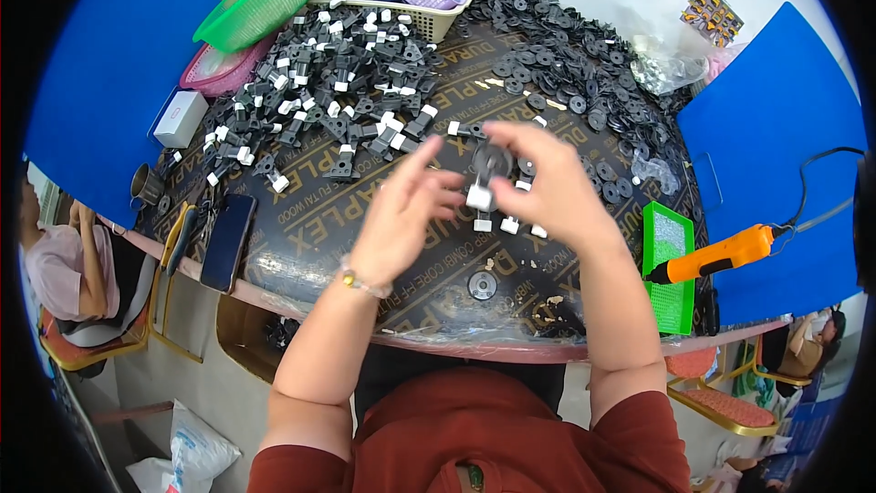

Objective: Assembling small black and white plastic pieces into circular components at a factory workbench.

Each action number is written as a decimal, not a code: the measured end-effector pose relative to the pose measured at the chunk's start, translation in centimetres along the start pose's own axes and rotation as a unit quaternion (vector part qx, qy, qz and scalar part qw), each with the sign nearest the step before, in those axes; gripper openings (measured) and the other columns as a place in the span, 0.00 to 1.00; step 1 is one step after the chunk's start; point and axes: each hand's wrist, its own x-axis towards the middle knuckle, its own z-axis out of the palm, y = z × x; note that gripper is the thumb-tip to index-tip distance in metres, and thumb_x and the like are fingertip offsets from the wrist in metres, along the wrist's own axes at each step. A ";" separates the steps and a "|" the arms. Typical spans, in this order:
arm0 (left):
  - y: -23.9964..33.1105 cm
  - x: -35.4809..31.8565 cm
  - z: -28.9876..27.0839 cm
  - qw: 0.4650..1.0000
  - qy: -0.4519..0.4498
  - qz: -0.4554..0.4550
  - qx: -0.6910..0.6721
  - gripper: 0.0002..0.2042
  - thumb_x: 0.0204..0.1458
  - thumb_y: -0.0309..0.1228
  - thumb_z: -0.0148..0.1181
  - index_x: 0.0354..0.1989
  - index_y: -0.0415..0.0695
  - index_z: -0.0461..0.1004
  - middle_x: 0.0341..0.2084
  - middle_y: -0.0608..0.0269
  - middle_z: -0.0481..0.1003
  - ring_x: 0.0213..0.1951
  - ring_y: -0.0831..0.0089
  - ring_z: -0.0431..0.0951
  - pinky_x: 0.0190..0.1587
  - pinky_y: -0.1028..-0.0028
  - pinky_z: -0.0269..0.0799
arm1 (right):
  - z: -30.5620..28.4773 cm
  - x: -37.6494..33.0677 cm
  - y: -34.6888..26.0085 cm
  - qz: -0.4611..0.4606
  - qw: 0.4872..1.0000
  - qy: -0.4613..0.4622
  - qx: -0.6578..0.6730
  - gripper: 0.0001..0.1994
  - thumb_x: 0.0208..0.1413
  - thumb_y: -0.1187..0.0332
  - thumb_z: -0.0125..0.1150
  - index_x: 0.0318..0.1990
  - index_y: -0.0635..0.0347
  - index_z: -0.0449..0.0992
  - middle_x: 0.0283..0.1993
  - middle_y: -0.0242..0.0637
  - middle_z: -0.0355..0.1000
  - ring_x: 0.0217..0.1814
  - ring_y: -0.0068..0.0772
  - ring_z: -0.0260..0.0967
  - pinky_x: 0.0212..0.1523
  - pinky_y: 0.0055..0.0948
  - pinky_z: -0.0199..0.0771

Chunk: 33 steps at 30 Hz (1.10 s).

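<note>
My right hand (547, 184) grips a black round disc (494, 159) between thumb and fingers, over the middle of the table. A white block (479, 197) shows just under the disc; whether it is joined to it I cannot tell. My left hand (406, 210) is beside it, empty, its slightly blurred fingers apart and pointing toward the disc. Below the hands lie a few black pieces with white ends (509, 225). A single black disc (482, 285) rests flat near the table's front edge.
Black parts with white ends (342, 82) are heaped at the left, black discs (557, 55) at the back right. A green tray (671, 306) and an orange power screwdriver (721, 254) are at the right. A phone (228, 244), scissors-like tools and green basket (260, 5) stand left.
</note>
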 end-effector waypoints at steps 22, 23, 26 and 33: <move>0.1 -0.7 -3.7 0.835 0.100 0.041 0.539 0.20 0.49 0.27 0.63 0.53 0.42 0.73 0.37 0.53 0.80 0.42 0.60 0.80 0.47 0.64 0.73 | 3.7 -0.9 4.3 -0.011 0.990 -0.032 -0.138 0.16 0.48 0.68 0.67 0.47 0.56 0.77 0.50 0.41 0.72 0.57 0.46 0.66 0.58 0.41 0.67; 1.5 -0.8 -2.9 0.908 0.078 0.032 0.410 0.20 0.49 0.26 0.64 0.53 0.41 0.73 0.37 0.55 0.80 0.42 0.65 0.80 0.47 0.68 0.72 | 3.2 -2.4 3.3 0.002 0.986 -0.092 -0.139 0.12 0.49 0.68 0.67 0.42 0.57 0.78 0.47 0.41 0.73 0.53 0.46 0.69 0.55 0.41 0.69; 3.6 -0.6 -1.2 0.991 0.017 0.051 0.126 0.15 0.50 0.22 0.66 0.46 0.38 0.75 0.38 0.63 0.80 0.46 0.75 0.78 0.50 0.74 0.69 | 3.3 -7.7 0.6 0.010 0.977 -0.199 -0.075 0.11 0.49 0.65 0.67 0.39 0.58 0.79 0.42 0.39 0.73 0.49 0.45 0.70 0.50 0.40 0.73; 4.0 2.2 4.4 0.966 -0.005 0.189 0.178 0.15 0.41 0.17 0.67 0.37 0.49 0.85 0.58 0.58 0.67 0.52 0.74 0.68 0.55 0.72 0.65 | 1.4 -16.3 1.2 0.130 0.956 -0.027 -0.261 0.17 0.50 0.68 0.66 0.48 0.61 0.76 0.50 0.43 0.71 0.53 0.46 0.68 0.54 0.38 0.71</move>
